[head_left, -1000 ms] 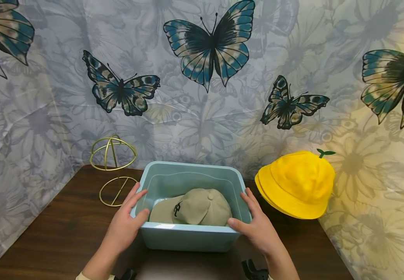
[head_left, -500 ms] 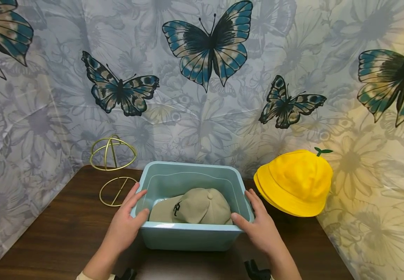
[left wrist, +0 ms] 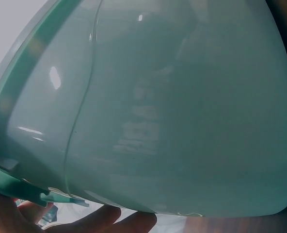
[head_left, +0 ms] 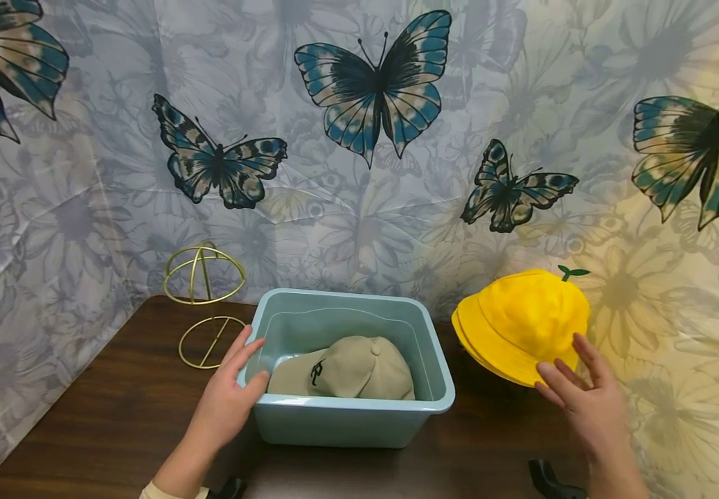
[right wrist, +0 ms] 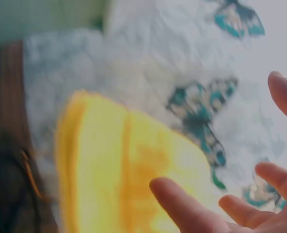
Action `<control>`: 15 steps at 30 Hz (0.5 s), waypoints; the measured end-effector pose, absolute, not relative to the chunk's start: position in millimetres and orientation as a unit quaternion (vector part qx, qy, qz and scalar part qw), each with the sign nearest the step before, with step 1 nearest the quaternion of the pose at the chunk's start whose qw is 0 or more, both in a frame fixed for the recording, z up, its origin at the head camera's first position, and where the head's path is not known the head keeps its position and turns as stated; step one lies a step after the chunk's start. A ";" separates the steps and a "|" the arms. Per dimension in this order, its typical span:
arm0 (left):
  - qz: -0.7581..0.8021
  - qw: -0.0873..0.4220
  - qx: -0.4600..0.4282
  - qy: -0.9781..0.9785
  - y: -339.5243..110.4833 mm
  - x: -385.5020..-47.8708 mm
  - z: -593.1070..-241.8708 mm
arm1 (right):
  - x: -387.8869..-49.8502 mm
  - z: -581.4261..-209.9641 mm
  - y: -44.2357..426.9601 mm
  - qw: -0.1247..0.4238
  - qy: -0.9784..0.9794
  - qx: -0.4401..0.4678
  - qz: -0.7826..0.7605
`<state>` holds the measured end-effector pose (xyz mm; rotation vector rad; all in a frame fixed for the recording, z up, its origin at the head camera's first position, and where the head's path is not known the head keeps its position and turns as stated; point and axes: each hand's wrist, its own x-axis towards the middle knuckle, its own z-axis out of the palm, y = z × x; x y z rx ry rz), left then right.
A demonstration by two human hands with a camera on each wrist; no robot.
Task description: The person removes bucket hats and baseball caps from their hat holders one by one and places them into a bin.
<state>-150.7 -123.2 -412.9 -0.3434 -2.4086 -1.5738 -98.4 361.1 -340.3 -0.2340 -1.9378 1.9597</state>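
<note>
A light blue plastic bin (head_left: pixel 334 423) stands mid-table, a beige baseball cap (head_left: pixel 359 367) lying inside. At its left rim my left hand (head_left: pixel 225 398) holds on, thumb over the front corner and other fingers along the side. The bin's wall (left wrist: pixel 172 121) fills most of the left wrist view. To the right is a yellow bucket hat (head_left: pixel 528 319) with a green sprout on top. My right hand (head_left: pixel 590 402) is in front of its lower right side, fingers spread, holding nothing. In the right wrist view the hat (right wrist: pixel 134 165) is blurred behind the fingers; contact cannot be judged.
A gold wire hat stand (head_left: pixel 203 305) stands at the back left, beside the bin. The dark wooden table (head_left: pixel 116 423) runs back to a grey fabric backdrop (head_left: pixel 359 235) printed with butterflies and flowers.
My right hand has let go of the bin's right rim and moved right to the yellow bucket hat. The left hand stays at the bin's left rim.
</note>
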 end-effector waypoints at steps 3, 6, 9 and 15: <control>-0.540 0.124 -0.117 -0.824 -123.1 -151.0 -414.0 | -99.1 -329.5 391.0 0.206 -0.652 -0.042 0.728; -0.541 0.126 -0.117 -0.823 -123.0 -151.2 -414.7 | -102.1 -314.6 415.5 0.204 -0.663 -0.034 0.719; -0.540 0.127 -0.119 -0.824 -122.7 -151.6 -414.6 | -108.5 -300.4 434.5 0.199 -0.704 -0.050 0.680; -0.537 0.127 -0.118 -0.825 -122.6 -152.2 -415.3 | -126.7 -283.3 463.1 0.168 -0.787 -0.008 0.593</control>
